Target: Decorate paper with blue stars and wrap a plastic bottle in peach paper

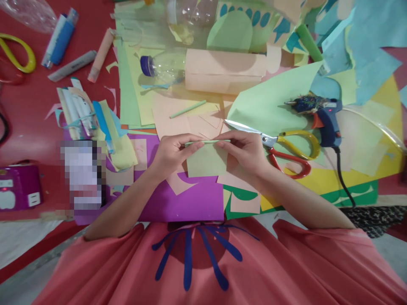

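Note:
Between my two hands a light green sheet of paper (206,161) has its top edge rolled into a thin tube. My left hand (178,152) pinches the left end of that rolled edge with thumb and fingers. Its right end is pinched by my right hand (243,150). Just beyond my hands lies a thin, finished-looking green paper roll (188,109) on peach paper. Scissors (270,140) with yellow and red handles rest beside my right hand, blades pointing left.
A bottle (165,67) partly wrapped in peach paper lies ahead. The glue gun (329,116) is at the right, its cable running toward me. Markers (76,106) and a blurred-out phone-like object (83,176) are on the left. Purple paper (187,201) lies near my body.

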Available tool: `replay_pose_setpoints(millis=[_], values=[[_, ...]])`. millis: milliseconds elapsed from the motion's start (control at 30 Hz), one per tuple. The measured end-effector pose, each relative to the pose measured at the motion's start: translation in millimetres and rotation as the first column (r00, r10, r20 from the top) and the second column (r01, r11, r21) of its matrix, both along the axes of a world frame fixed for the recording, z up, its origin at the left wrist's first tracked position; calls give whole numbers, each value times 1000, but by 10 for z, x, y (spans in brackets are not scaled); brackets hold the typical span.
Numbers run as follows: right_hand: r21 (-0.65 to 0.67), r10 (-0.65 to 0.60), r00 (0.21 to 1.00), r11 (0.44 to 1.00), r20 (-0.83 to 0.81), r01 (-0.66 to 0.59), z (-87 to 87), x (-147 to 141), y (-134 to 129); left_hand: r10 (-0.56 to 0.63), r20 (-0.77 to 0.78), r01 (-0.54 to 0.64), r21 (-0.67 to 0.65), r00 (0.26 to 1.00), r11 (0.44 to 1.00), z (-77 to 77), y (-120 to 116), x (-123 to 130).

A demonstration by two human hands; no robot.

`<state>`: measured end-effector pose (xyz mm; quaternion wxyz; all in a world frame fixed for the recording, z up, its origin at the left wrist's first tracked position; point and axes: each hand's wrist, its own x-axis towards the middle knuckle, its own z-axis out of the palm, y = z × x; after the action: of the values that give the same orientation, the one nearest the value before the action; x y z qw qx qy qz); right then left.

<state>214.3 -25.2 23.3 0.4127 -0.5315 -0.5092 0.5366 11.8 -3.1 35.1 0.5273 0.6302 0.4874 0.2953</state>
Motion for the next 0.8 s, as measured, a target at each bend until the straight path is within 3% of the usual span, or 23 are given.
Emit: replay_pose_setpoints(millis=[233,800], values=[[-7,-53,998,999,-46,53,18,-19,-2,29,17,-27,-76,999,997,22,7,-7],[-77,-174,981,983,-89,167,24,-26,-18,-62,40,66,-99,997,993,46,29,-56]])
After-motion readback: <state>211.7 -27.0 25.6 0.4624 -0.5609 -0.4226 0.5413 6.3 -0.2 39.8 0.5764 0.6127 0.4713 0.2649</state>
